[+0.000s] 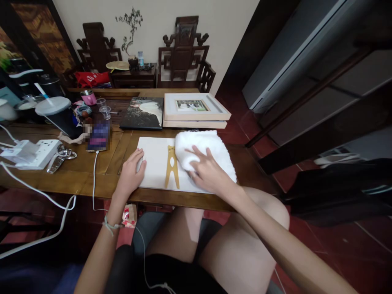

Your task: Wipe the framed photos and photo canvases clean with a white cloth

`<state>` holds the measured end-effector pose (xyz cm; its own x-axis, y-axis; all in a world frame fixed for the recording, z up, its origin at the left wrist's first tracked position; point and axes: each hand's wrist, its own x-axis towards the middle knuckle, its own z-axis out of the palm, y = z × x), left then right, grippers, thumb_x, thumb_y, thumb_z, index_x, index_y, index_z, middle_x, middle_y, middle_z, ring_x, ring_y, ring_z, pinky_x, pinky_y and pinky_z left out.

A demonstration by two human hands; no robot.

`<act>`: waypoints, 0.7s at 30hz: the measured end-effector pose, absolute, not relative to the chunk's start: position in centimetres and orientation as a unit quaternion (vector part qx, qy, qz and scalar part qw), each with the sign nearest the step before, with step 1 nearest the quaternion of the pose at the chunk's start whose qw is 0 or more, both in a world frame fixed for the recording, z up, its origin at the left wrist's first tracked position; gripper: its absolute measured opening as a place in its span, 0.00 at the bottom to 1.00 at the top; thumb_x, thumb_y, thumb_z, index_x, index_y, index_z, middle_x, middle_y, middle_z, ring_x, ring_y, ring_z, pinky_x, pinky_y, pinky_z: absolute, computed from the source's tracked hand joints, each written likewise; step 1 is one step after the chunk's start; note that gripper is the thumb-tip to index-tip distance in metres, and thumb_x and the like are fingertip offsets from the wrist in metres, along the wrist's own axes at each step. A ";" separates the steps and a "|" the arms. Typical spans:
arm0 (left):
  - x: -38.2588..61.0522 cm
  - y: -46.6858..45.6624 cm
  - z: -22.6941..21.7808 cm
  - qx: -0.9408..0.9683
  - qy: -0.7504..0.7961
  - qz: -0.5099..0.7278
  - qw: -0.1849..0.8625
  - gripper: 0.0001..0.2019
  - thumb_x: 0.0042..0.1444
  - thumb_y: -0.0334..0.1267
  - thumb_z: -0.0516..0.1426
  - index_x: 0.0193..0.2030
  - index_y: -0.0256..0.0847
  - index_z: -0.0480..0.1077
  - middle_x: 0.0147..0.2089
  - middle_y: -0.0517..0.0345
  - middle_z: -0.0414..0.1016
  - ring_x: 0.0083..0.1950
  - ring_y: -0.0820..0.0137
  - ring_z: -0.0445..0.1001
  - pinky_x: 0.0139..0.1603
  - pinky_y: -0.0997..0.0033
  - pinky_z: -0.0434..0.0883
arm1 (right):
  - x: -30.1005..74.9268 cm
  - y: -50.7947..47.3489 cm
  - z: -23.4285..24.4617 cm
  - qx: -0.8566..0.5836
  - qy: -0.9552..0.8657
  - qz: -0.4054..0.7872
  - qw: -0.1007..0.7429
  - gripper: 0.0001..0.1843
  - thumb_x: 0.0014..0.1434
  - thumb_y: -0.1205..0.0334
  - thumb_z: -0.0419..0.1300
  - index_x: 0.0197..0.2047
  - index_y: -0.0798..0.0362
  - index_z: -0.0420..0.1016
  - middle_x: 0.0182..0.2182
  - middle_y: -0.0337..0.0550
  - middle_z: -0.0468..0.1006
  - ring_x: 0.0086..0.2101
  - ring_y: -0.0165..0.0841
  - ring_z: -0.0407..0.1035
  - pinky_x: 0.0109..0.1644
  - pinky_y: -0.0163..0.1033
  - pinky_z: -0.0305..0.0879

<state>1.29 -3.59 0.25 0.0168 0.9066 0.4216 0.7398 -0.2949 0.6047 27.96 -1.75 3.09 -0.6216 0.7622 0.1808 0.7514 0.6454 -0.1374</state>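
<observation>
In front of me on the wooden table lies a flat white panel (153, 165), perhaps a book or board. It bears a gold shape (172, 168) like a clothes-peg with two legs. My left hand (132, 169) rests at the panel's left edge, fingers stretched out, holding nothing. A fluffy white cloth (211, 143) covers the panel's right part and reaches past its edge. On top of this cloth, my right hand (206, 166) presses with fingers spread; the undersides of the fingers are hidden.
Behind the panel lie a dark photo album (143, 113) and stacked pale picture frames (196, 107). At left stand a lidded cup with a straw (55, 110), a charging phone (98, 136), a power strip (43, 153) and clear small cups (105, 112). White cables (61, 228) hang off the edge.
</observation>
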 end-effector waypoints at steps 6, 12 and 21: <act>1.4 -3.6 0.2 0.706 0.584 0.387 0.104 0.19 0.63 0.39 0.51 0.55 0.33 0.72 0.62 0.41 0.71 0.66 0.58 0.67 0.69 0.51 0.62 | 31.2 -11.4 6.0 -0.341 -0.923 0.095 0.150 0.10 0.51 0.71 0.51 0.27 0.51 0.73 0.56 0.56 0.75 0.62 0.50 0.60 0.66 0.61 0.56; 1.3 -3.6 0.3 0.704 0.586 0.387 0.106 0.18 0.63 0.40 0.51 0.56 0.35 0.72 0.62 0.43 0.71 0.66 0.58 0.66 0.69 0.50 0.61 | 32.1 -9.4 8.3 -0.376 -0.906 0.135 0.138 0.11 0.54 0.69 0.49 0.26 0.47 0.69 0.23 0.41 0.74 0.29 0.40 0.73 0.44 0.48 0.72; 1.3 -3.6 0.2 0.704 0.584 0.389 0.115 0.19 0.63 0.39 0.51 0.55 0.31 0.72 0.62 0.39 0.71 0.67 0.58 0.66 0.69 0.51 0.61 | 27.8 4.4 5.4 -0.486 -0.853 0.112 0.156 0.11 0.61 0.63 0.48 0.31 0.52 0.69 0.30 0.48 0.77 0.37 0.44 0.71 0.44 0.46 0.65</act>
